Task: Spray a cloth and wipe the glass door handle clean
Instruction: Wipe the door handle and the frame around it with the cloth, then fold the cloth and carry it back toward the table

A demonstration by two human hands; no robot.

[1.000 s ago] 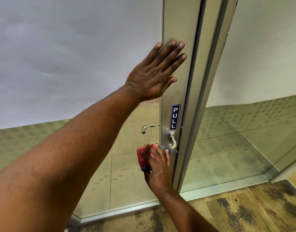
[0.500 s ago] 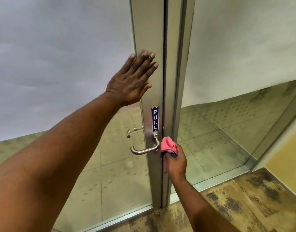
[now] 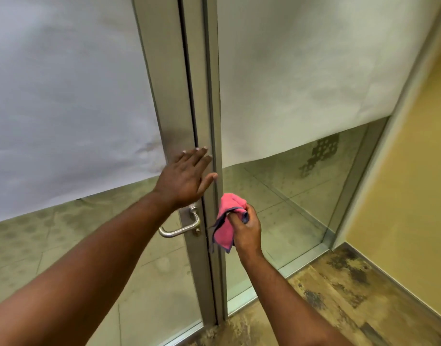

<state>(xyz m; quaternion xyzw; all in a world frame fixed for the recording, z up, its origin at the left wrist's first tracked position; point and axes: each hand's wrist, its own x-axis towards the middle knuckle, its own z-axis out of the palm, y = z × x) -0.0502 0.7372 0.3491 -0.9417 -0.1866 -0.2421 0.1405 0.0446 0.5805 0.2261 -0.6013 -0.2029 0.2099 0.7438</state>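
A silver lever door handle [image 3: 179,227] juts left from the metal stile of the glass door [image 3: 174,103]. My left hand [image 3: 184,177] lies flat and open against the stile just above the handle, covering the sign. My right hand [image 3: 244,227] is closed on a crumpled pink cloth [image 3: 227,221] with a dark edge. The cloth hangs to the right of the door edge, a short gap from the handle and not touching it. No spray bottle is in view.
A fixed glass panel [image 3: 301,186] stands right of the door, with white sheeting covering the upper glass on both sides. A yellow wall [image 3: 409,176] closes the right side. Mottled brown carpet [image 3: 339,295] lies underfoot, and tiled floor shows through the glass.
My left hand has slid down the stile to just above the handle. My right hand has drawn the cloth back off the door edge, slightly right and toward me. The view has shifted left.
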